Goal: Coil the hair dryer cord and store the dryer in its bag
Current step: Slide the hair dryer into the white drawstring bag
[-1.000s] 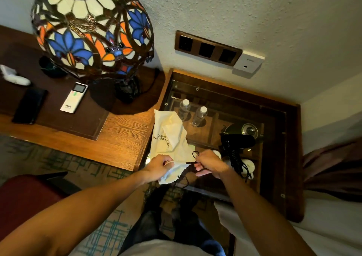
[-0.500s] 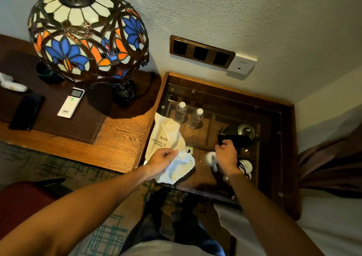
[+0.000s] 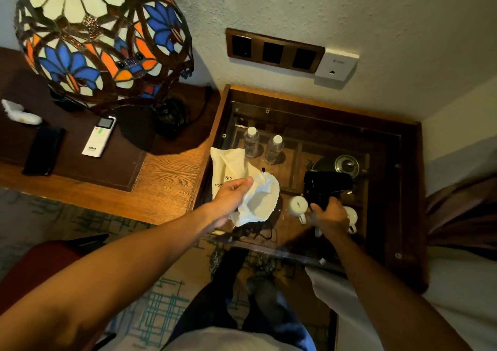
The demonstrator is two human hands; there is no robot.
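The cream cloth bag [image 3: 256, 197] with dark print lies on the glass top, its mouth open toward the right. My left hand [image 3: 231, 197] grips the bag's rim and holds the mouth open. The black hair dryer [image 3: 328, 184] lies on the glass to the right of the bag, barrel pointing right. My right hand [image 3: 329, 215] is closed around its handle from below. The dryer's black cord is bunched at the handle, mostly hidden by my hand. A dark drawstring [image 3: 258, 229] trails under the bag.
Under the glass top [image 3: 376, 146] sit two water bottles [image 3: 251, 142], a kettle [image 3: 345, 165] and white cups [image 3: 298, 206]. A stained-glass lamp [image 3: 105, 38], a remote [image 3: 99, 139] and a phone [image 3: 44, 150] stand on the desk to the left. Wall sockets [image 3: 274, 50] are behind.
My right hand left the bag's drawstring, crossed right and closed on the dryer's handle. My left hand kept hold of the bag and spread its mouth wider.
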